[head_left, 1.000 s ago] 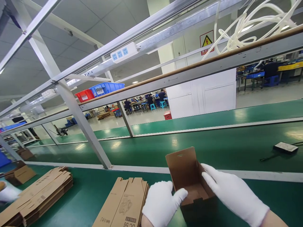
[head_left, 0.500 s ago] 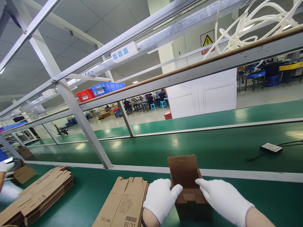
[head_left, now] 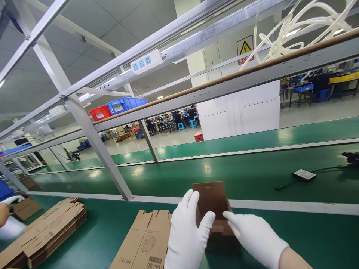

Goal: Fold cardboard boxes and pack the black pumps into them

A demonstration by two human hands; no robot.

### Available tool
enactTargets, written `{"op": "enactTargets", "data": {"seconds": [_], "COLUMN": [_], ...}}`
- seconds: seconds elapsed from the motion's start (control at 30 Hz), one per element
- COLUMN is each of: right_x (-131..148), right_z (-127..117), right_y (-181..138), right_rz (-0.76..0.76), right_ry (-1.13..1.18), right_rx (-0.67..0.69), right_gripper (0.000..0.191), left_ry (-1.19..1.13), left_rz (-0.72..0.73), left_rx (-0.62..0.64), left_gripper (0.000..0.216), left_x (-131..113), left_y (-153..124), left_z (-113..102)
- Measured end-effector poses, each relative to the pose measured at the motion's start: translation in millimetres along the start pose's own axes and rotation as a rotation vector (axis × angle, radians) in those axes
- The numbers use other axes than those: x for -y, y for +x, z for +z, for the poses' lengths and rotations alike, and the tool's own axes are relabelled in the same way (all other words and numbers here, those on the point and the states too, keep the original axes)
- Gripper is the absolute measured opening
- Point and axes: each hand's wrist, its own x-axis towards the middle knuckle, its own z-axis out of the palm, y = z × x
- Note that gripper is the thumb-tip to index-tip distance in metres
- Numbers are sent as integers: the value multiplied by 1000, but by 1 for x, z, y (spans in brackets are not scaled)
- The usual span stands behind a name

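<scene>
A brown cardboard box (head_left: 213, 196) stands on the green work surface, its back flap raised and its top open toward me. At its left side is my left hand (head_left: 186, 231), in a white glove, with fingers stretched up along the wall and thumb apart. My right hand (head_left: 246, 229), also gloved, grips the box's right edge, its index finger at the rim. Left of my left hand lies a stack of flattened cartons (head_left: 143, 239), the top one printed "DC 56" with a line drawing.
Another stack of flat cartons (head_left: 47, 228) lies left, near a co-worker's gloved hand (head_left: 12, 200) and a carton (head_left: 26, 208). A small black device (head_left: 304, 175) with a cable rests on the green conveyor (head_left: 252, 168). A metal post (head_left: 95, 145) rises left of centre.
The box and my right hand have shifted slightly left. My left hand has risen and its fingers have straightened. The black device has moved left, and a dark object has appeared at the right edge.
</scene>
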Motion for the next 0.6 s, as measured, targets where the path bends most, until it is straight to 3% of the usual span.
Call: {"op": "enactTargets", "data": {"seconds": [0.17,0.33,0.43,0.6], "right_x": [9,-2,-33,-113], "right_z": [4,-13,-19,-3], "right_y": [0,0,17,62], "right_rz": [-103,-2,171,432], "right_ry": [53,214,262,163], "right_rx": [-49,-141,-175,-64], "right_gripper": [47,56,48,38], "left_ry": [-37,-101,-141,-169], "left_rz": [35,174,168,147], "left_rx": [-10,-164,-185,-178], "left_gripper": [62,63,65,61], "left_x": [4,24,26,25], "left_y": [3,10,12,7], "left_z": [1,8,7,3]}}
